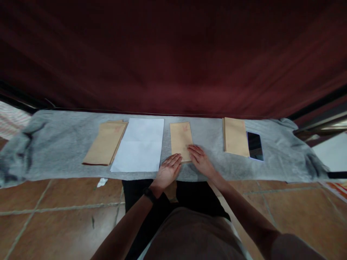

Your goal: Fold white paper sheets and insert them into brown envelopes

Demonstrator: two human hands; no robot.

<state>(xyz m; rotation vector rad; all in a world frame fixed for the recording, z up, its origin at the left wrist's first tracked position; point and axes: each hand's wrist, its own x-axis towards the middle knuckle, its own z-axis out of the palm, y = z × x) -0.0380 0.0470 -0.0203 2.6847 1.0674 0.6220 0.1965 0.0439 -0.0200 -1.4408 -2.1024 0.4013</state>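
Observation:
A brown paper envelope (pixel 180 139) with faint red print at its upper right lies flat in front of me. My left hand (pixel 171 168) rests at its lower left corner, fingers stretched out flat. At its lower right edge lies my right hand (pixel 199 159), fingers also extended and touching the paper. Neither hand grips anything. Left of the envelope is a stack of white paper sheets (pixel 139 144) with a faint crease across the middle. A pile of brown envelopes (pixel 104 144) sits further left, tilted, and a second envelope pile (pixel 235 137) is on the right.
A dark-screened phone (pixel 255 146) lies beside the right pile. Grey cloth (pixel 207 126) covers the narrow table, with a dark red curtain (pixel 173 72) hanging behind it. A white scrap (pixel 102 182) is on the tiled floor (pixel 67 224).

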